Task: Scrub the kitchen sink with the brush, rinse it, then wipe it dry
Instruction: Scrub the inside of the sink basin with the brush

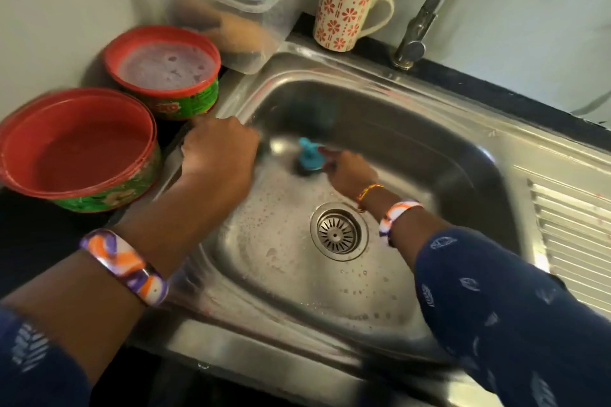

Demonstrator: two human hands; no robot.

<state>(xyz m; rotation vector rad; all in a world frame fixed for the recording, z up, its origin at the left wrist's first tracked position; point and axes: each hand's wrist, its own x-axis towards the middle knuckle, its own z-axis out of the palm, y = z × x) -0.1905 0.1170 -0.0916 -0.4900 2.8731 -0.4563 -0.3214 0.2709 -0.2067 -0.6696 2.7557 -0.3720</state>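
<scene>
The steel sink (439, 149) fills the middle of the view, its floor covered in soap suds around the round drain (339, 231). My right hand (350, 172) is down in the basin near the back left wall, closed on a small blue-handled brush (309, 157) whose dark bristles press on the sink floor. My left hand (216, 152) rests fisted on the sink's left rim, fingers curled; whether it holds anything is hidden. Both wrists wear orange, purple and white bangles.
Two red-rimmed green tubs (79, 149) (165, 73) stand on the dark counter at the left, one holding soapy liquid. A clear plastic box (231, 0) and a flowered mug (347, 6) sit behind the sink. The tap (426, 13) rises at the back right; the drainboard (572, 235) lies right.
</scene>
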